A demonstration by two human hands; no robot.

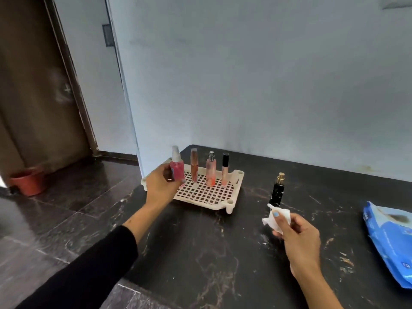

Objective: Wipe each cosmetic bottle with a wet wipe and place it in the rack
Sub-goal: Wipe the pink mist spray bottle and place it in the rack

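Note:
My left hand (pixel 161 184) grips a pink spray bottle (pixel 177 166) with a clear cap, upright over the left end of the cream lattice rack (pixel 231 202). In the rack stand three bottles: a brown-orange tube (pixel 194 165), a clear pink spray bottle (pixel 211 170) and a slim black-capped tube (pixel 225 168). My right hand (pixel 297 237) pinches a crumpled white wet wipe (pixel 276 217). Just beyond it a black bottle with a gold top (pixel 277 191) stands on the dark counter (pixel 200 253).
A blue wet-wipe pack (pixel 392 239) lies at the counter's right edge. The pale wall runs close behind the rack. To the left the counter ends above a dark tiled floor with an orange pot (pixel 27 182) and a brown door.

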